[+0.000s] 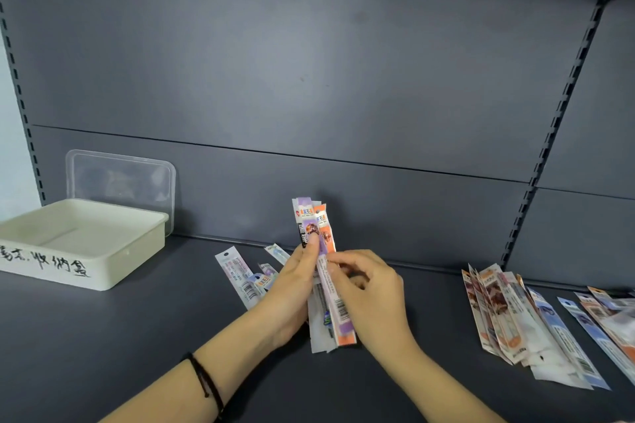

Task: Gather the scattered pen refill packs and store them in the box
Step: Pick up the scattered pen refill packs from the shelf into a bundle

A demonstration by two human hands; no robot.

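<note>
Treat as light, thin, slick and floppy the bundle [318, 233] held upright over the shelf [137, 336], left hand [295, 288] curled round its middle, right hand [371, 292] pinching one pack's edge; grip across the flat faces at mid-length against fanning, with loose packs [237, 280] behind, pile [515, 312] at right, box [103, 271] far left.

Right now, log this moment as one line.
left grip holds pack bundle | right grip pinches pack bundle | box open, no packs visible inside | loose packs lie on shelf
</note>
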